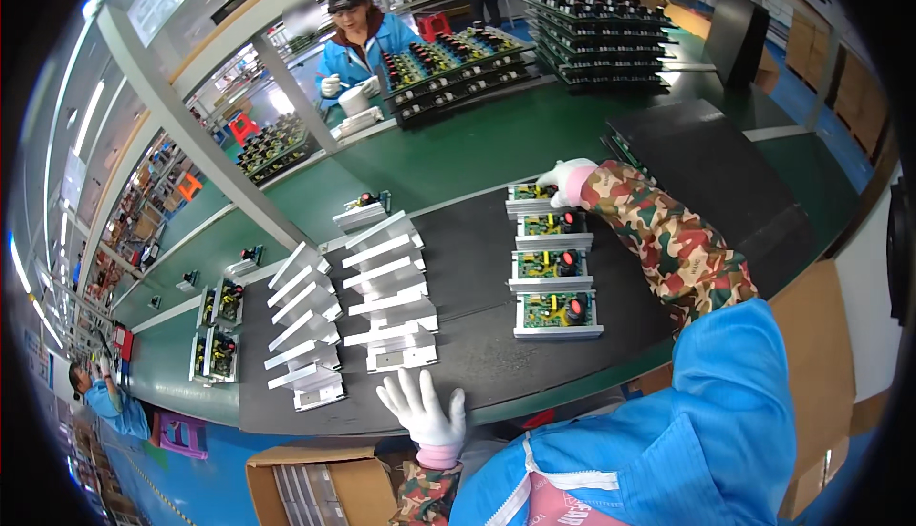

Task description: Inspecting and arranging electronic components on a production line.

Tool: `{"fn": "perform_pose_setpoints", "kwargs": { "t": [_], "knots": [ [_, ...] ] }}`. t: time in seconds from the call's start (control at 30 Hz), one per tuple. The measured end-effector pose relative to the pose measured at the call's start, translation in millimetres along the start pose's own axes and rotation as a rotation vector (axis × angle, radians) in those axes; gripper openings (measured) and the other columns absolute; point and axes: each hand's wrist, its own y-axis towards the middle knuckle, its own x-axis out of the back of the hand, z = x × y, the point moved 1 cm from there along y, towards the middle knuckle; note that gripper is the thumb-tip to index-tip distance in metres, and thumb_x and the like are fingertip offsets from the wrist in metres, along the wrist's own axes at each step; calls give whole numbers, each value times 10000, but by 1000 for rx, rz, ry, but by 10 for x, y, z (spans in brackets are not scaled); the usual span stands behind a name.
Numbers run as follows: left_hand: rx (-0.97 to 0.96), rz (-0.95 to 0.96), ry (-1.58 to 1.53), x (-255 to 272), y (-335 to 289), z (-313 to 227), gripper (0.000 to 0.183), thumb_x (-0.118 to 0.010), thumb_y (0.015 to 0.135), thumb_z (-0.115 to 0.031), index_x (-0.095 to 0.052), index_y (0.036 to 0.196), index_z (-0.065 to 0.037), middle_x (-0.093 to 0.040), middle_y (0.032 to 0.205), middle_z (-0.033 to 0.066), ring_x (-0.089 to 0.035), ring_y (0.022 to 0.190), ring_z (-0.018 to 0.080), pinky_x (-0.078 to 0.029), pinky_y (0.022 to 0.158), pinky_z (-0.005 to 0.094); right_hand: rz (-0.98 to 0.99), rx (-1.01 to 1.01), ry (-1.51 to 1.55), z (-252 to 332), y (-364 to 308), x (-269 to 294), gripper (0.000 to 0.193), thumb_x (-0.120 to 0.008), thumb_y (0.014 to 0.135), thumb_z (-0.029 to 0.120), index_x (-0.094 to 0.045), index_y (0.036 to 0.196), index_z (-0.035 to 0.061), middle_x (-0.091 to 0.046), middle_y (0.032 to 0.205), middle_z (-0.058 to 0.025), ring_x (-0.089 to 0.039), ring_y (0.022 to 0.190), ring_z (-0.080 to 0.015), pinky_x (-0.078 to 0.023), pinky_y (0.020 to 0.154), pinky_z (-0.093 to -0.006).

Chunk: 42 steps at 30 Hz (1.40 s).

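My right hand (pixel 570 181), in a white glove, reaches to the far end of a column of green circuit boards set in silver aluminium housings. Its thumb and fingers close on the right side of the farthest circuit board (pixel 527 192). Nearer in that column, another circuit board (pixel 553 310) shows a red round part and yellow parts. My left hand (pixel 425 413), also gloved, is open with fingers spread at the near table edge. It holds nothing and is nearest to a row of empty aluminium housings (pixel 401 347). A second row of housings (pixel 305 373) lies left of it.
Black mat (pixel 477 373) covers this part of the green bench. More finished-looking boards (pixel 221 354) sit left. Stacked board trays (pixel 601 40) stand at the back, near a co-worker (pixel 358 49). A dark panel (pixel 706 164) lies right; an open carton (pixel 320 488) stands below the edge.
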Motion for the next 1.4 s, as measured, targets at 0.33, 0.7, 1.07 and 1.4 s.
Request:
{"fn": "perform_pose_setpoints", "kwargs": {
  "t": [0.33,0.7,1.07,1.4],
  "knots": [
    [16,-15,-34,-73,-58,18,661,-631,912,-379,-472,1445,-22,-370,1577,234,-276,1483,467,-162,1198,659,65,148,-108,-86,271,-43,565,-774,672,170,-684,1230,150,-702,1107,-130,-674,951,-353,-553,838,-441],
    [39,50,1,-57,-59,-20,639,-612,920,-435,-495,1403,-34,-406,1540,241,-299,1463,479,-205,1178,672,-313,-98,-143,-766,1567,-529,338,-704,774,153,-682,1111,144,-684,1103,-132,-673,977,-344,-551,845,-458],
    [31,75,31,-61,-98,76,659,-613,905,-410,-481,1410,-7,-388,1540,263,-315,1441,502,-204,1180,678,-560,271,21,127,-84,295,656,-686,789,385,-527,1381,155,-562,1310,-156,-591,1120,-385,-472,993,-466],
    [-33,73,17,-211,-126,264,733,-525,926,-486,-413,1501,-46,-345,1576,253,-310,1435,498,-162,1195,656,-1233,-742,665,-1562,-3265,-174,780,-724,904,339,-382,1514,-8,-433,1530,-225,-474,1375,-331,-388,1135,-392]
  ]
}}
